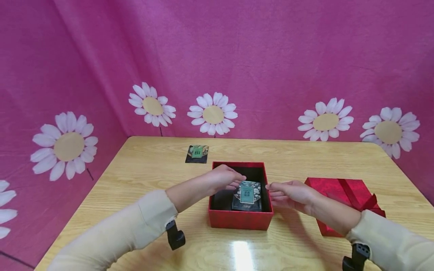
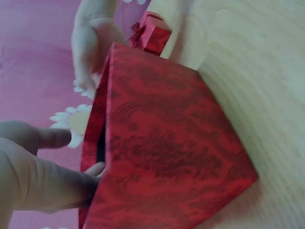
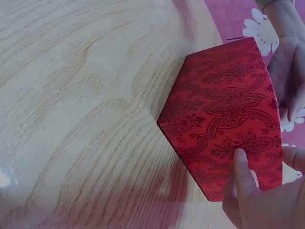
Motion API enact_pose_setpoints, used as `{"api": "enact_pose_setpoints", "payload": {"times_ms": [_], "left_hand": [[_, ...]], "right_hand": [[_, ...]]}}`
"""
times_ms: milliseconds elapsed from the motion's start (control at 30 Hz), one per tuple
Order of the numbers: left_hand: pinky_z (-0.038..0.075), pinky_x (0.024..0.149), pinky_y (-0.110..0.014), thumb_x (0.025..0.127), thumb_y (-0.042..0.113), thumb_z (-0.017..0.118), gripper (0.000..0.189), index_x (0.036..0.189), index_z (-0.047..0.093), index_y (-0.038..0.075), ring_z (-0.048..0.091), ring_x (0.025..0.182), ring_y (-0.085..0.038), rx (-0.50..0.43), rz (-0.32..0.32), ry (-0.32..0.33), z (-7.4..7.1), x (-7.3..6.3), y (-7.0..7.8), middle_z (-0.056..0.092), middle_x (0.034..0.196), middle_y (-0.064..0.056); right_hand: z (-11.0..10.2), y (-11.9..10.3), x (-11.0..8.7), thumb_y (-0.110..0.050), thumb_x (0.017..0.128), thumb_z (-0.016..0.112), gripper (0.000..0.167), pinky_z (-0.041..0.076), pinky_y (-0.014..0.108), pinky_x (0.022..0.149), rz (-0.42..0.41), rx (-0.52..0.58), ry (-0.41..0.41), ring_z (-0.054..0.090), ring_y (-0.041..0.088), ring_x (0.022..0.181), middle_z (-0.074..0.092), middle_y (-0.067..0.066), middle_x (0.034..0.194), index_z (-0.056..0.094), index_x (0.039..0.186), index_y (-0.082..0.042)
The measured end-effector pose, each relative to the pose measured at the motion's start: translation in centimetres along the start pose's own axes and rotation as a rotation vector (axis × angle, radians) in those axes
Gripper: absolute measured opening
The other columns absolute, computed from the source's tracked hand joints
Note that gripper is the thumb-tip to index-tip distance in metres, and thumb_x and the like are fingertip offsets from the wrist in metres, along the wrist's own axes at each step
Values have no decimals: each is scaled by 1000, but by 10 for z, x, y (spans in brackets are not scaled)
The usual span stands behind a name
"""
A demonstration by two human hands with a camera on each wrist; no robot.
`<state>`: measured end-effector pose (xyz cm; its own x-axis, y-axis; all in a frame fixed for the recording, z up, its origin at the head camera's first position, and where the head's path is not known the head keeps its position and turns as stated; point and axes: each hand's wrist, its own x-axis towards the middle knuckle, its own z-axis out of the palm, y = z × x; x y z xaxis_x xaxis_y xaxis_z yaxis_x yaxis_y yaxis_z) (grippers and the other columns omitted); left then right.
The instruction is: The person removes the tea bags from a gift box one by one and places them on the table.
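Head view: one packet (image 1: pixel 247 196) lies in the red box (image 1: pixel 239 220); second packet (image 1: pixel 197 154) far left and lid (image 1: pixel 331 186) right, both outside — I judge work part-done. Left hand (image 1: pixel 227 177) over the box, thumb and fingers apart — packet contact unclear; right hand (image 1: pixel 294 194) touches its right wall, fingers extended.

A light wooden desk (image 1: pixel 142 177) fills most of the lower half of the head view, its far edge running across the middle of the frame and its far corners rounded. Streaked grain shows plainly at the left of the right wrist view. A bright reflection (image 1: pixel 242 256) gleams on the surface at bottom centre. Near the far edge, left of centre, a dark packet (image 1: pixel 191 159) with a green label lies flat. Just below and right of it, near the centre, stands an open red patterned box (image 1: pixel 240 220). Toward the right sits a red lid (image 1: pixel 329 188) with a ribbon and bow, partly hidden.
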<state>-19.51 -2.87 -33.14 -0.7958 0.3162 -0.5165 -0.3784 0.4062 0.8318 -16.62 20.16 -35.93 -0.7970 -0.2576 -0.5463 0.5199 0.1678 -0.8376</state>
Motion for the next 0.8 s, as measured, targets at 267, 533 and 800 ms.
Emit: {"api": "enact_pose_setpoints", "payload": {"times_ms": [267,533,800], "left_hand": [[46,104,-37,91,24,62,51,133,46,-1,52,114,-29,-66,-113,114,15,2,-2,55,128,-16],[44,109,-42,92,23,59,48,132,49,-1,53,117,-32,-121,-144,70,15,3,-5,54,128,-21],[43,110,-44,90,24,61,53,133,47,-3,52,116,-33,-139,-176,80,13,6,-8,54,127,-22]], "right_hand": [[1,0,-1,-30,93,61,63,59,28,84,3,12,4,72,14,90,71,11,111,42,139,9],[2,1,0,-28,93,61,61,59,27,83,-1,-9,24,72,13,89,71,9,109,43,138,9],[3,2,-1,-29,91,64,66,59,28,84,-6,-23,32,71,12,90,69,12,115,40,139,9]]}}
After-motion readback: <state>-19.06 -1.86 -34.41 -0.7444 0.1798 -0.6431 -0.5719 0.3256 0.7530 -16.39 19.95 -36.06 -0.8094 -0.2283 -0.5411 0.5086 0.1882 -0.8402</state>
